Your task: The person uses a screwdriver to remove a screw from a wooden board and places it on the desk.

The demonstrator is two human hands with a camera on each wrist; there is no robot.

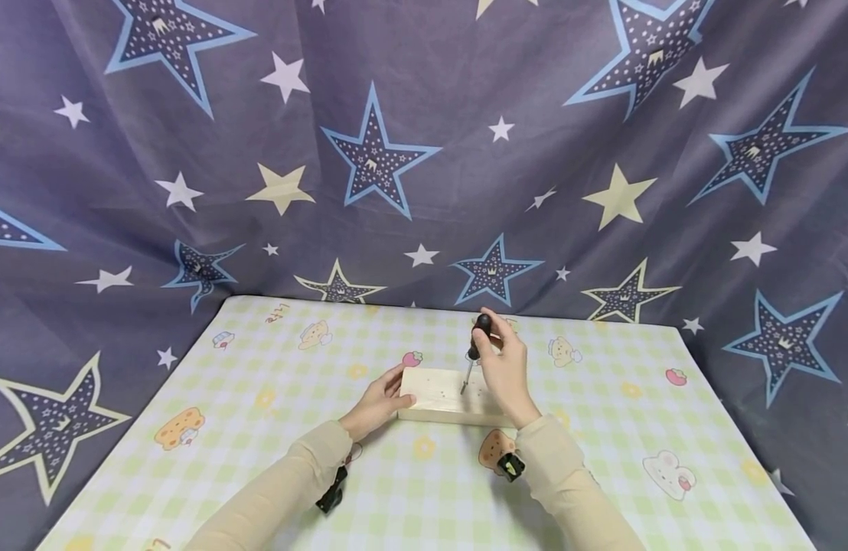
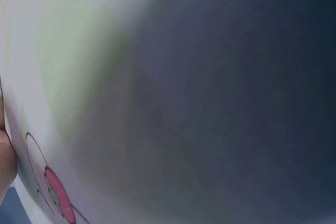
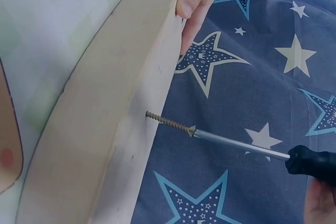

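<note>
A pale wooden block (image 1: 431, 392) lies on the table, with several small holes or marks in its top face. My left hand (image 1: 376, 404) grips its left end, the thumb at the near top edge and the fingers on the far side. A long threaded screw (image 3: 170, 123) stands out of the top face, most of its thread showing. In my right hand (image 1: 508, 375) is a screwdriver (image 1: 482, 329), held by its black handle, its steel shaft meeting the screw's head. The left wrist view has only a fingertip (image 2: 6, 163) at its left edge.
A green-and-white checked tablecloth (image 1: 259, 459) with cartoon prints covers the table. Behind it hangs a dark curtain (image 1: 424, 153) with stars. Small black cameras are strapped at the left wrist (image 1: 333, 490) and the right wrist (image 1: 511, 466).
</note>
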